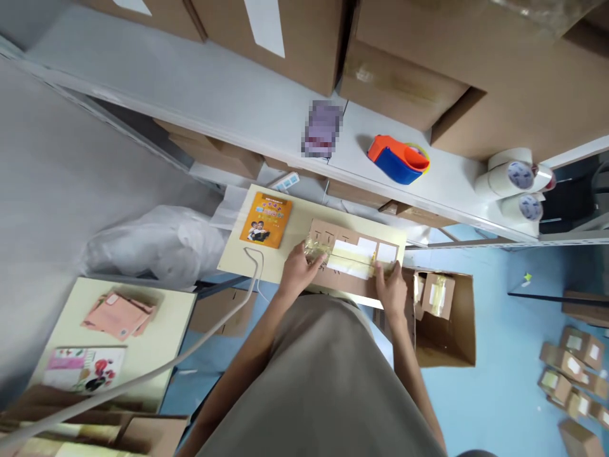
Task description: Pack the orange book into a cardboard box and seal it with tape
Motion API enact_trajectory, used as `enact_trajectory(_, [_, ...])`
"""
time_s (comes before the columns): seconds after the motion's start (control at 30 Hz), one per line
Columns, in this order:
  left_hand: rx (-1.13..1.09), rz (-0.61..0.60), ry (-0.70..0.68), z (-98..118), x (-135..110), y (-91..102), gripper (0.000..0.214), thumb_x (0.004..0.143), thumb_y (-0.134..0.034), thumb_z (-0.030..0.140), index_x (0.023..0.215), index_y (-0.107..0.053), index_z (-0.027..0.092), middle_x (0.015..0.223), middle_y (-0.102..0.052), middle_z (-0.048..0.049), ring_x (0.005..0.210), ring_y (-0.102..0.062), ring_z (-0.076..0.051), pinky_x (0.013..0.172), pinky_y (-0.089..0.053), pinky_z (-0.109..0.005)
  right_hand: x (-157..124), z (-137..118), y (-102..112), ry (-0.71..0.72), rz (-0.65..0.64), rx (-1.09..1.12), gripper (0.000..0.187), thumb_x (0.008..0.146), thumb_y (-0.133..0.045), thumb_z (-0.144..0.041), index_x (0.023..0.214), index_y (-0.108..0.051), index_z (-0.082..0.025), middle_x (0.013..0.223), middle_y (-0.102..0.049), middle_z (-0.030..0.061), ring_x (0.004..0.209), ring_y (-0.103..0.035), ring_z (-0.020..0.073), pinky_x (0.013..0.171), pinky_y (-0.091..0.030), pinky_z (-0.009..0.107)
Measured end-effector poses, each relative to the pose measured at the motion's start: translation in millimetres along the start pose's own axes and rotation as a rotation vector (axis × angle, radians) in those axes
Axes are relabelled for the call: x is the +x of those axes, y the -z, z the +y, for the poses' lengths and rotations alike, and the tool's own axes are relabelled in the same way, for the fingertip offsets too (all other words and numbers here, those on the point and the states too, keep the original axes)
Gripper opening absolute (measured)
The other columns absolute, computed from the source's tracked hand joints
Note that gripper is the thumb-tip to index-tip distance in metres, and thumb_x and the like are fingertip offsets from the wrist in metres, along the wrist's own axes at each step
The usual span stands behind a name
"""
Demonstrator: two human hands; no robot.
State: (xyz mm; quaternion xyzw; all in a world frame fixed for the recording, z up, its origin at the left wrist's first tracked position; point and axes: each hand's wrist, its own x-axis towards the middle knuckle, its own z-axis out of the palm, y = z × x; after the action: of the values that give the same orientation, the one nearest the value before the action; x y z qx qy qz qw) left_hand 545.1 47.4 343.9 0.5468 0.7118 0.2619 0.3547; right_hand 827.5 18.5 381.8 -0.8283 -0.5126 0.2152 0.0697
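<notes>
A flat cardboard box (352, 289) with white labels and a strip of yellowish clear tape (349, 262) along its top lies on the cream table in front of me. At its left end my left hand (299, 270) is closed on shiny, crinkled packing tape (316, 247); whether that is a roll or a loose piece, I cannot tell. My right hand (392, 289) grips the box's right end, its fingertips near the tape strip and the labels. An orange book (266, 219) lies left of the box on the same table.
An open carton (447, 346) with small boxes stands right of the table. Above, a white shelf (214, 108) carries large cartons, an orange-blue tape dispenser (399, 158) and tape rolls (511, 178). A grey cable (209, 333) crosses at left. Several small boxes (573, 365) lie on the floor.
</notes>
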Motion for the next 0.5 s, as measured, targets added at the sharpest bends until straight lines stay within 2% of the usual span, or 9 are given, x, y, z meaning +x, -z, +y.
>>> enact_trajectory(0.07, [0.097,0.018,-0.021,6.8,0.6,-5.3,0.056,0.091,-0.08,0.058,0.127,-0.071,0.015,0.121,-0.076,-0.0192,0.119,-0.072,-0.037,0.102,-0.057,-0.042,-8.1,-3.1,-8.7,-0.052,0.041,0.039,0.099,0.102,-0.042,-0.08,0.159,-0.047,0.0,0.135,-0.071,0.0339,0.116,-0.074,0.0428,0.093,-0.057,0.046])
enact_trajectory(0.13, [0.146,0.029,-0.026,9.4,7.0,-5.5,0.052,0.092,-0.078,0.06,0.119,-0.074,0.016,0.115,-0.077,-0.0189,0.114,-0.073,-0.037,0.098,-0.057,-0.041,-6.0,-2.1,-11.2,-0.075,0.084,0.128,0.099,0.098,-0.044,-0.087,0.149,-0.06,-0.004,0.128,-0.076,0.0294,0.109,-0.075,0.0399,0.09,-0.056,0.042])
enact_trajectory(0.23, [0.145,-0.014,-0.04,4.5,18.7,1.0,0.037,0.1,-0.069,0.055,0.104,-0.077,0.019,0.102,-0.079,-0.0139,0.102,-0.075,-0.031,0.089,-0.056,-0.035,2.2,8.5,-6.4,-0.037,0.062,0.282,0.096,0.094,-0.044,-0.092,0.127,-0.075,-0.007,0.1,-0.08,0.0175,0.089,-0.072,0.0305,0.079,-0.053,0.034])
enact_trajectory(0.3, [0.138,-0.074,-0.057,1.1,23.1,7.5,0.033,0.104,-0.063,0.051,0.099,-0.076,0.021,0.099,-0.078,-0.0118,0.096,-0.075,-0.028,0.085,-0.055,-0.032,2.6,16.3,-0.1,0.003,0.03,0.363,0.098,0.094,-0.042,-0.093,0.119,-0.079,-0.005,0.082,-0.075,0.0098,0.077,-0.064,0.0243,0.07,-0.048,0.03])
enact_trajectory(0.4, [0.13,-0.124,-0.131,4.0,20.9,18.9,0.031,0.107,-0.056,0.045,0.103,-0.075,0.021,0.106,-0.077,-0.0124,0.101,-0.074,-0.028,0.089,-0.055,-0.033,-7.2,22.5,12.9,0.017,0.014,0.462,0.095,0.096,-0.045,-0.089,0.126,-0.078,-0.005,0.073,-0.069,0.0045,0.07,-0.056,0.0206,0.063,-0.045,0.029])
enact_trajectory(0.5, [0.096,-0.076,-0.269,13.9,11.6,32.2,0.032,0.109,-0.05,0.041,0.112,-0.073,0.021,0.121,-0.073,-0.0143,0.114,-0.07,-0.029,0.102,-0.054,-0.037,-21.0,28.4,26.3,0.032,0.044,0.535,0.084,0.101,-0.05,-0.079,0.141,-0.072,-0.009,0.094,-0.077,0.0097,0.084,-0.065,0.0255,0.073,-0.053,0.033])
